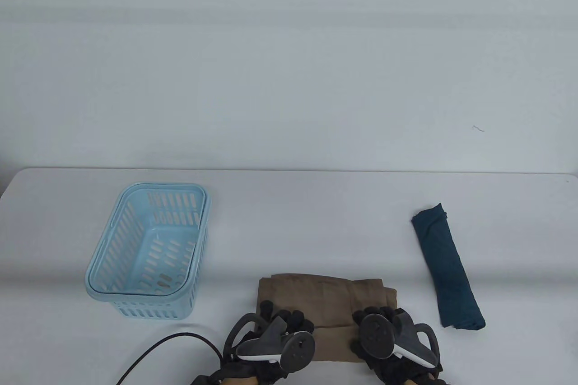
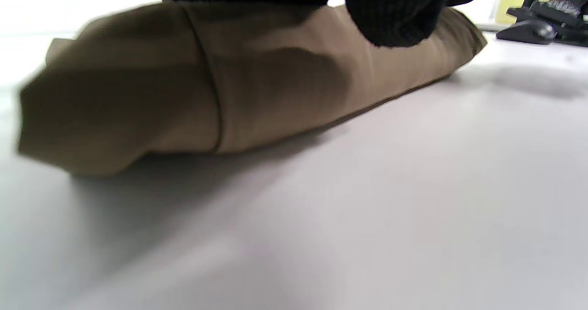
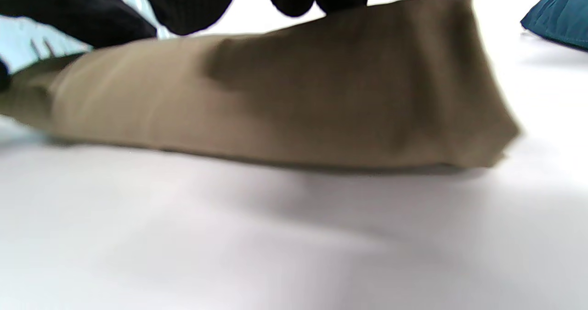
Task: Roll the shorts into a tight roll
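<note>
While two hands curl fingers round one shorts, one basket stands near.

- The shorts are plain khaki-brown cloth, folded into a flat, wide rectangle.
- They lie on the white table at its near edge, a little right of the middle, long side running left to right.
- The near edge is turned up into a thick, rounded fold that sits on the flat part; the far part still lies spread and flat.
- In the left wrist view, the shorts show a stitched seam running across the rolled part near its left end.
- In the right wrist view, the shorts rise in a low, smooth hump, with the right end squared off; both views are blurred.
</note>
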